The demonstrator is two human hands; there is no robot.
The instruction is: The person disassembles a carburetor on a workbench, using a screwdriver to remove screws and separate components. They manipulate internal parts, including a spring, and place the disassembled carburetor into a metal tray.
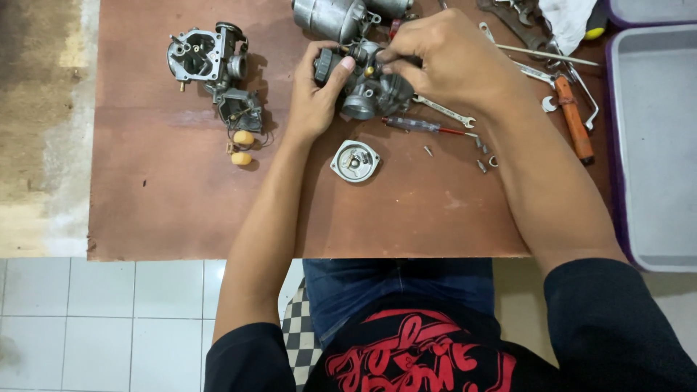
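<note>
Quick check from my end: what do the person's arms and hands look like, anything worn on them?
Both hands, left hand and right hand, are bare: no gloves, rings or watch visible. Forearms are uncovered. Black sleeves cover only the upper arms, part of a black shirt with a red print.

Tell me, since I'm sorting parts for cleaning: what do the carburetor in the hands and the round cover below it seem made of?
Carburetor: likely cast metal, dull grey with a grainy sheen. Round cover: probably the same, paler grey with a matte rim.
</note>
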